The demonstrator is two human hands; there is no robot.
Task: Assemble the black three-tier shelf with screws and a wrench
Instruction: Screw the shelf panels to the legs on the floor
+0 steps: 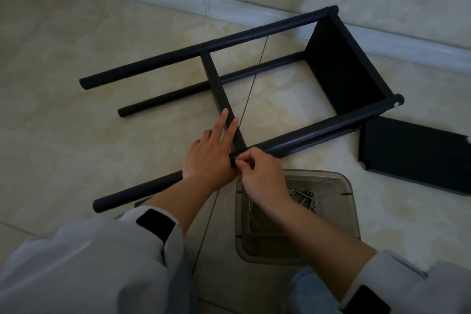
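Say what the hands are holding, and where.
The left hand presses straight fingers on the middle shelf near the front pole. The right hand pinches something small at that joint; what it is cannot be told.

No readable text, labels or numbers anywhere (dim footage).

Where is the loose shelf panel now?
In the head view, the loose shelf panel lies flat on the floor at the right, beside the frame's closed end and beyond the screw tray.
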